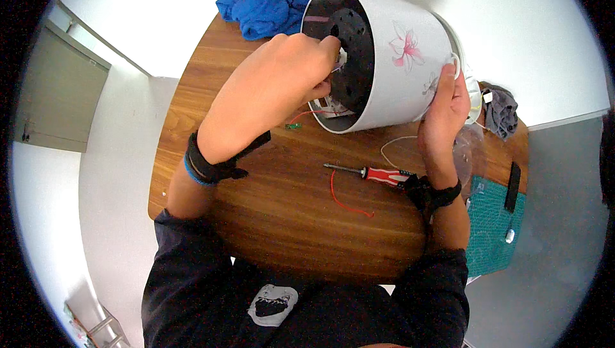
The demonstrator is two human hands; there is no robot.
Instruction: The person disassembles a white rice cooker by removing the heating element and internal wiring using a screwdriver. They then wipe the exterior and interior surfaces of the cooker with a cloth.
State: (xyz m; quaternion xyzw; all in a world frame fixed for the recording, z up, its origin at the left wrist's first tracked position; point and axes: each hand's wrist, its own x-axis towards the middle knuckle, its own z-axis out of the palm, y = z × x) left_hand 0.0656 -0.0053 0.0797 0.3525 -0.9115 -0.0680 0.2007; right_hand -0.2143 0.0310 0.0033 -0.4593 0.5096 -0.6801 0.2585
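Observation:
A white cylindrical appliance (pixel 410 59) with a pink flower print, shaped like a rice cooker, lies on its side. Its open, dark end (pixel 359 91) faces left, showing a black perforated plate inside. My left hand (pixel 278 82) reaches into that opening with its fingers pinched together; a small whitish part shows at the fingertips, too hidden to name. On the other side, my right hand (pixel 446 107) grips the appliance near its right end, thumb by a white handle. A red wire (pixel 306 115) runs from the opening to a small green piece (pixel 293 126) on the table.
A red-handled screwdriver (pixel 384 176) and a loose red wire (pixel 346 205) lie on the wooden table (pixel 275 220). Behind the appliance sits a blue cloth (pixel 266 11). At right are a grey cloth (pixel 501 111), clear plastic (pixel 469 149), a green mat (pixel 493 239) and a black strip (pixel 512 186).

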